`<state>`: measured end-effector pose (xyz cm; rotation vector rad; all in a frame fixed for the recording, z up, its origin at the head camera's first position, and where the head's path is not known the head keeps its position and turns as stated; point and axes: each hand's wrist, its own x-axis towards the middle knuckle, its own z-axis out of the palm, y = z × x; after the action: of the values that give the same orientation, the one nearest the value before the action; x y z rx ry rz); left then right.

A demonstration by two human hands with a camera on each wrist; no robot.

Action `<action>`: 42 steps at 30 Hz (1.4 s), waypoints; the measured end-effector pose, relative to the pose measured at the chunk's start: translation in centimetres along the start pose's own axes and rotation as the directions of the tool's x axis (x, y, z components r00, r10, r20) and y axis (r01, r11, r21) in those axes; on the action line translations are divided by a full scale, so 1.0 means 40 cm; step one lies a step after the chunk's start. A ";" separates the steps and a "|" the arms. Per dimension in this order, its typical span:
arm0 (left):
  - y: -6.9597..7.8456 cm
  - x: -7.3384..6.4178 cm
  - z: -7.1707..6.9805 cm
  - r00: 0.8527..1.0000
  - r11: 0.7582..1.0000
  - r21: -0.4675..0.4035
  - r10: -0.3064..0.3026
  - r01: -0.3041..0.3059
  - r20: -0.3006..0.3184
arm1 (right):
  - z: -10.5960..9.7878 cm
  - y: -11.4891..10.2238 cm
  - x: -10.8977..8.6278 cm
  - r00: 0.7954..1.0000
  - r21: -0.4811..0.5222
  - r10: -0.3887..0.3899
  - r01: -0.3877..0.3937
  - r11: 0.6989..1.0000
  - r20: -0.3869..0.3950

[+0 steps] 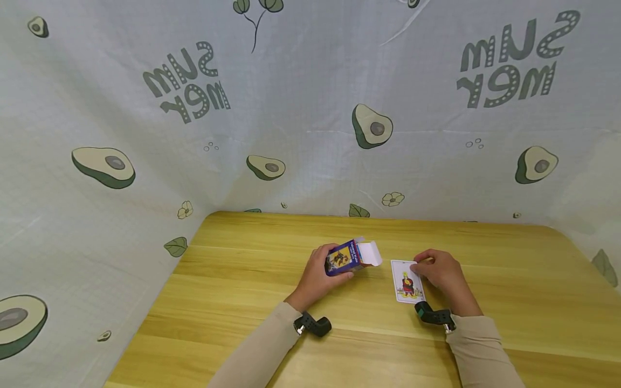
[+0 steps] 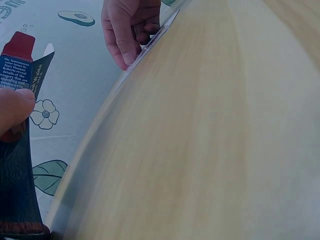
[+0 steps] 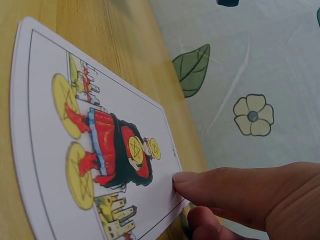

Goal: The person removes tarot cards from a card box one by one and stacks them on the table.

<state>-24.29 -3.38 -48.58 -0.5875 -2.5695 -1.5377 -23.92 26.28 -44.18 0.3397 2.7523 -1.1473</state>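
My left hand grips a blue and purple tarot card box, its white end flap hanging open toward the right. In the left wrist view the thumb presses on the box's printed side. To the right, my right hand pinches the upper right corner of a tarot card, thumb on top. Up close in the right wrist view, the card shows a crowned, seated figure with yellow pentacle discs. It lies face up close over the wood, and its edge looks slightly thick there.
The wooden table spreads under both hands, with rounded far corners. A pale cloth printed with avocados, leaves and lettering hangs behind it and along the sides. Each wrist carries a black camera mount.
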 end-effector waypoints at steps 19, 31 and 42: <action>-0.002 -0.001 -0.002 1.000 1.000 -0.005 -0.002 0.002 0.008 | 0.004 0.004 -0.003 1.000 -0.011 -0.026 0.025 1.000 -0.012; -0.002 -0.003 -0.003 1.000 1.000 0.002 0.005 -0.005 0.009 | 0.002 -0.001 -0.010 1.000 -0.005 -0.023 0.023 1.000 -0.018; 0.002 -0.003 -0.007 1.000 1.000 0.025 0.009 -0.009 0.021 | 0.005 -0.033 -0.018 0.992 -0.018 -0.103 0.102 0.995 -0.078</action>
<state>-24.21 -3.61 -48.42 -0.6150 -2.5939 -1.5023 -23.57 25.10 -43.27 0.2490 2.8755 -1.1609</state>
